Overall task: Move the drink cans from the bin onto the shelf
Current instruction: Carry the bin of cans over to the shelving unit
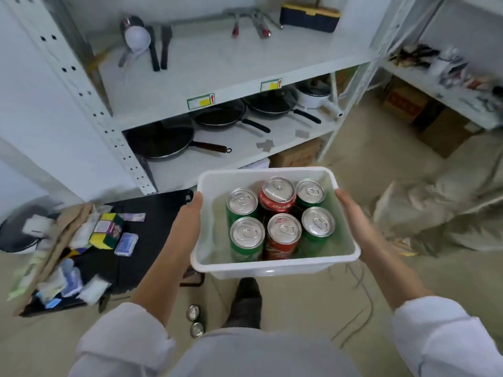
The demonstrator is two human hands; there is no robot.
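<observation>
At the lower left of the frame a black cart (141,240) carries a jumble of small packets and a flattened piece of cardboard (54,248). Just right of it, the left hand (190,216) is pressed flat against the left wall of a white plastic bin (272,265), thumb at the rim, fingers hidden beneath. The bin sits in the middle of the frame, held up in the air between both hands, and six drink cans stand upright in it in two rows of three: a green can (241,201), a red can (278,192) and another green can (310,192) in the far row, and a green can (247,232), a red can (284,229) and a green can (318,222) in the near row. The right hand (347,205) grips the bin's right wall in the same way. Above the bin, in the upper middle of the frame, a white metal shelf (245,63) holds kitchen tools on its upper board, with much of that board bare, and three black pans (160,140) on the board below. On the floor below the bin stand two more cans (194,321), beside a dark shoe (245,303).
</observation>
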